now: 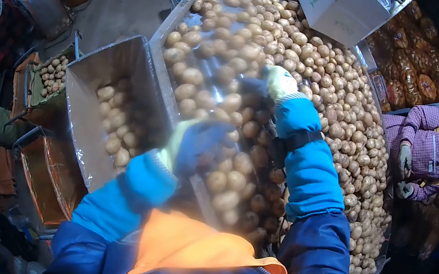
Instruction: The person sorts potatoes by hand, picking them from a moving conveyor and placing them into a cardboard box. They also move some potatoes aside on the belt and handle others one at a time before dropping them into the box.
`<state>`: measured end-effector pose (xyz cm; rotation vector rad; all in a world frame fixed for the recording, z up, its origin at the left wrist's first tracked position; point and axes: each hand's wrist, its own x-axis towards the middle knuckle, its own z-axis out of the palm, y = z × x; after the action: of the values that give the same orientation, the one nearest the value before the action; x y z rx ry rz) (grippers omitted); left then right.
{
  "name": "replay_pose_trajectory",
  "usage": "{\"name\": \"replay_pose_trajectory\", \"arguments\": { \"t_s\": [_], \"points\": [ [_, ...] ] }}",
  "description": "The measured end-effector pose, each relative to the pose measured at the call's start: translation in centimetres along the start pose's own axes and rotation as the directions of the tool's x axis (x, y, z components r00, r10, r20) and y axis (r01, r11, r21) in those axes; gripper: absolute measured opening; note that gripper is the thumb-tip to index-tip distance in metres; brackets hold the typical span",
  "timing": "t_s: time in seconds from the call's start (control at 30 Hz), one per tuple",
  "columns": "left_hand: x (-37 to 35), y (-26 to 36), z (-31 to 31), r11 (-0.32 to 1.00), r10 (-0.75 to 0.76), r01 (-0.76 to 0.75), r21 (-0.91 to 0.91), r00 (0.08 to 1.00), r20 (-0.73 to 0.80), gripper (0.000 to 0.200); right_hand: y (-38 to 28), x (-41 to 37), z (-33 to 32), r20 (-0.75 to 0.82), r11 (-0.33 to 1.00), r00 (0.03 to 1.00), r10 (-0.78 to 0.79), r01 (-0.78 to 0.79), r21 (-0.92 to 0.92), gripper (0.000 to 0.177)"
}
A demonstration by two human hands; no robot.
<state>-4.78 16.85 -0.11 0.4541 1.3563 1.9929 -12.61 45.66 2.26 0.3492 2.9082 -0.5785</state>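
Observation:
Potatoes (324, 67) cover a wide sorting table with a raised rim (170, 19). My right hand (276, 84), in a pale glove with dark fingers, reaches over the potatoes near the middle of the table; its fingers are smeared by motion. Nearer to me, my left hand (192, 143) is at the table's left side, gloved alike and strongly blurred, with loose potatoes (230, 182) just right of it. Left of the rim stands a plastic-lined box (105, 63) with a heap of potatoes (116, 120) inside.
A white carton (342, 9) sits at the table's far end. On the right, a person in a checked purple top (426, 134) wears gloves. Filled net sacks (415, 59) are piled behind. Orange-sided bins (47, 178) and a green-lined crate of potatoes (54, 74) stand at left.

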Motion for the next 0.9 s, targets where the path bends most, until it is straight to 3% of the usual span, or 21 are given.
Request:
{"name": "replay_pose_trajectory", "arguments": {
  "t_s": [0.03,0.07,0.13,0.17,0.23,0.3,0.33,0.37,0.43,0.47,0.5,0.53,0.57,0.6,0.63,0.7,0.73,0.83,0.9],
  "points": [
    [0.2,0.2,-0.5,0.931,-0.186,0.192,-0.31,0.981,0.049,0.039,-0.8,-1.0,-0.9,0.019,0.977,0.995,0.097,-0.098,0.189,0.044],
    [0.5,1.5,-0.6,0.735,-0.364,0.349,-0.581,0.926,0.096,0.043,-1.2,-2.3,-1.1,0.023,0.911,0.99,0.138,-0.135,0.388,0.05],
    [-0.1,3.7,-0.1,0.788,-0.264,0.223,-0.573,0.964,0.012,0.056,-2.9,-5.5,-2.8,0.111,0.707,0.97,0.217,-0.234,0.667,0.059],
    [-0.1,3.5,-0.6,0.76,-0.23,0.219,-0.612,0.971,0.062,0.061,-2.4,-5.8,-2.7,0.068,0.755,0.99,0.125,-0.14,0.641,0.059],
    [-0.1,2.9,-1.7,0.695,-0.159,0.226,-0.683,0.974,0.16,0.072,-5.1,-9.2,-3.7,0.118,0.719,0.992,-0.036,-0.056,0.692,0.06],
    [-0.9,3.8,-0.5,0.623,-0.2,0.265,-0.736,0.964,0.177,0.077,-8.5,-13.0,-4.9,0.226,0.759,0.965,-0.133,-0.048,0.649,0.057],
    [-1.3,3.7,-0.9,0.578,-0.205,0.287,-0.764,0.957,0.204,0.075,-8.1,-13.6,-3.1,0.121,0.713,0.957,-0.264,0.109,0.693,0.056],
    [-1.8,3.1,-1.1,0.604,-0.199,0.214,-0.768,0.973,0.115,0.072,-9.5,-14.7,-3.6,0.149,0.734,0.965,-0.215,0.059,0.677,0.053],
    [-3.2,2.2,-1.8,0.726,-0.117,0.071,-0.684,0.993,-0.021,0.064,-9.2,-15.2,-2.2,0.154,0.561,0.986,-0.063,-0.092,0.823,0.051],
    [-4.2,2.1,-2.3,0.809,-0.042,-0.003,-0.588,0.997,-0.063,0.059,-9.6,-15.8,-2.4,0.153,0.569,0.988,0.017,-0.135,0.811,0.047],
    [-5.2,2.1,-2.8,0.872,0.032,-0.079,-0.483,0.994,-0.105,0.054,-9.9,-16.5,-2.5,0.164,0.494,0.986,0.021,-0.153,0.856,0.046],
    [-6.3,1.2,-4.5,0.957,0.147,-0.162,-0.24,0.986,-0.08,0.052,-9.8,-16.9,-2.4,0.185,0.47,0.983,0.019,-0.172,0.866,0.045],
    [-7.5,2.6,-4.6,0.741,0.075,-0.02,-0.671,0.996,0.053,0.055,-9.9,-17.3,-2.1,0.204,0.446,0.979,0.019,-0.191,0.875,0.044],
    [-8.7,3.9,-4.8,0.35,0.001,0.172,-0.921,0.983,0.185,0.063,-10.5,-18.2,-2.0,0.202,0.412,0.979,0.038,-0.199,0.889,0.04],
    [-9.8,3.7,-5.6,0.503,-0.09,0.069,-0.861,0.996,0.027,0.061,-10.6,-18.5,-1.6,0.211,0.416,0.977,0.027,-0.203,0.887,0.039],
    [-12.5,4.0,-8.0,0.778,-0.185,-0.06,-0.626,0.929,-0.32,0.057,-10.2,-18.9,-0.9,0.228,0.422,0.974,0.003,-0.208,0.882,0.036],
    [-13.7,4.9,-8.8,0.672,-0.218,-0.035,-0.74,0.945,-0.243,0.054,-10.2,-19.3,-0.6,0.225,0.432,0.974,0.008,-0.207,0.878,0.036],
    [-16.2,5.8,-9.7,0.916,-0.22,-0.027,-0.401,0.801,-0.556,0.048,-10.1,-19.7,0.5,0.199,0.421,0.98,-0.027,-0.17,0.891,0.038],
    [-17.2,5.2,-11.1,0.851,-0.254,-0.037,-0.524,0.845,-0.471,0.041,-10.2,-19.8,1.2,0.15,0.402,0.985,-0.081,-0.106,0.91,0.04]
  ]
}}
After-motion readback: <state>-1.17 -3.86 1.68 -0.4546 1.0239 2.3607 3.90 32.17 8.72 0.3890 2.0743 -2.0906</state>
